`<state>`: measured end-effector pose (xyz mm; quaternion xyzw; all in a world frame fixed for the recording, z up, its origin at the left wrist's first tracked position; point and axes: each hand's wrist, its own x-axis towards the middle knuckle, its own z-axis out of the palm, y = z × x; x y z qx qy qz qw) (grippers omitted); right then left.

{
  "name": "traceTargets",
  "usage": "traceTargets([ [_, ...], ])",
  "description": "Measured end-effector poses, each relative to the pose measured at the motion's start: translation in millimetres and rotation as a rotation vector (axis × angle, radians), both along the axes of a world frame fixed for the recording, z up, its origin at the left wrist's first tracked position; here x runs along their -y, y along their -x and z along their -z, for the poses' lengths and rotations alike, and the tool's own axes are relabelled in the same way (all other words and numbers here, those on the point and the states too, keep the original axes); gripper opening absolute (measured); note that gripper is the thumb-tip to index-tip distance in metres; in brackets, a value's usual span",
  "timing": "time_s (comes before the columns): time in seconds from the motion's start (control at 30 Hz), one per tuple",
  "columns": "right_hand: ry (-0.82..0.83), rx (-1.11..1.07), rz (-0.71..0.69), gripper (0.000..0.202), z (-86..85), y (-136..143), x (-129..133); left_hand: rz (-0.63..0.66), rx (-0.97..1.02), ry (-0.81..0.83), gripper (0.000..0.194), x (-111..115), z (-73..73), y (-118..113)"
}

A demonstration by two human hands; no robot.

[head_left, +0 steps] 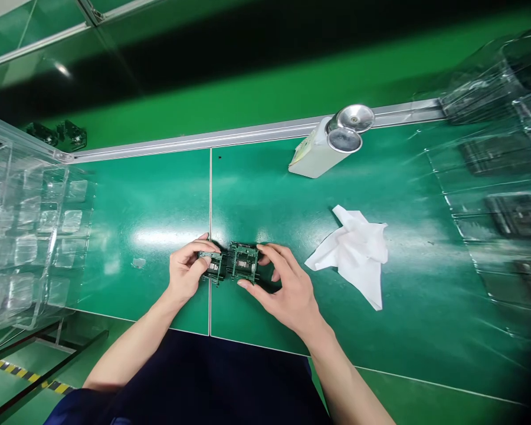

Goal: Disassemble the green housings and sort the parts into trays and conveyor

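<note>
Two small green circuit board assemblies sit side by side at the middle of the green table. My left hand (189, 267) is closed on the left circuit board assembly (213, 267), with the thumb over its near side and the fingers along its far edge. Around the right circuit board assembly (245, 262), my right hand (287, 287) has its thumb at the near edge and its fingers at the far right corner. The two assemblies almost meet; whether they are joined cannot be made out. Their undersides are hidden.
A crumpled white cloth (356, 251) lies to the right. Behind it stands a white bottle with a metal dish top (321, 150). Clear plastic trays are at the left (35, 236) and right (464, 224). More dark assemblies (73, 134) rest beyond the metal rail (181, 144).
</note>
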<state>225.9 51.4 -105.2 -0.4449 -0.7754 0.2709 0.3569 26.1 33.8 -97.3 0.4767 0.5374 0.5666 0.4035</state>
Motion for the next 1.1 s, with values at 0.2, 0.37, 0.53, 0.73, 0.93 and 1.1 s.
traceTargets([
  [0.2, 0.017, -0.046, 0.012, 0.045, -13.4, -4.1, 3.5, 0.137, -0.092, 0.074, 0.018, 2.5, -14.3, 8.1],
  [0.37, -0.067, -0.03, 0.02, 0.049, -38.0, -7.8, 8.3, 0.227, -0.221, 0.007, 0.04, 2.4, -48.4, 6.6],
  [0.53, -0.171, -0.077, 0.036, 0.053, -55.8, -3.8, 10.1, 0.4, -0.071, 0.049, 0.038, -0.6, -80.6, -21.5],
  [0.73, -0.227, -0.077, 0.081, 0.055, -59.0, -2.9, 12.5, 0.244, 0.074, 0.072, 0.013, -3.4, -81.7, -46.3],
  [0.93, -0.262, -0.043, 0.08, 0.054, -54.4, -4.1, 13.6, 0.209, 0.135, 0.077, 0.01, -3.1, -76.1, -46.5],
  [1.1, -0.301, -0.006, 0.087, 0.057, -50.4, -3.9, 17.4, 0.218, 0.17, 0.185, 0.005, -4.8, -77.3, -42.4],
])
